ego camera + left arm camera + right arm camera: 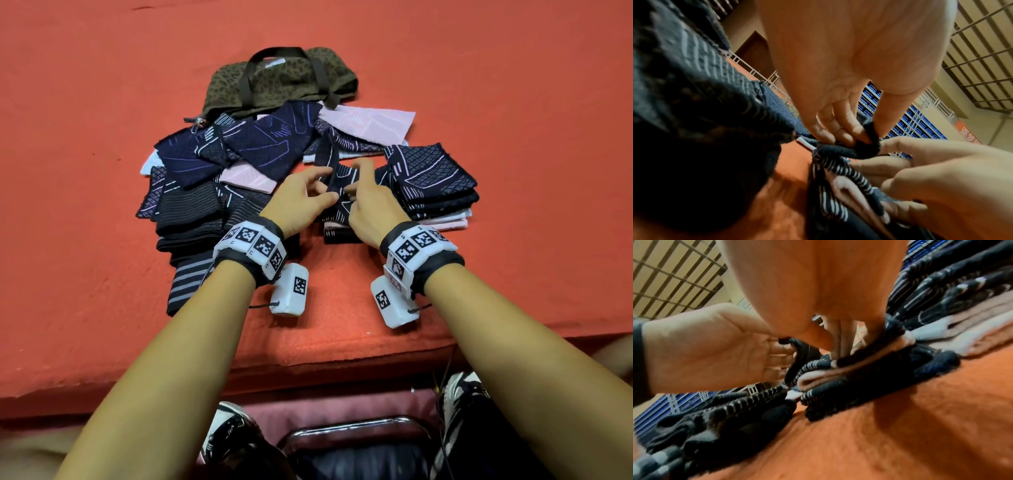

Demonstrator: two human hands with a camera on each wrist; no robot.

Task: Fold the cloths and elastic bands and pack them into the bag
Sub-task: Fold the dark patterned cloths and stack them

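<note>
Your left fingers (851,131) pinch the dark rolled edge of a narrow striped band (337,186), thumb on the far side, so the fold line stays put. Your right hand (371,202) grips the same band from the other side, fingers curled under its layers, likely to bring the ends level. The band sits on a small folded pile (342,229) in front of you, probably so it drops straight on once folded. A taller folded stack (436,185) lies just right of it; unfolded cloths (219,161) sprawl to the left and behind. The leopard-print bag (274,80) lies beyond the heap on the orange table (85,120), with nothing visibly packed yet.
</note>
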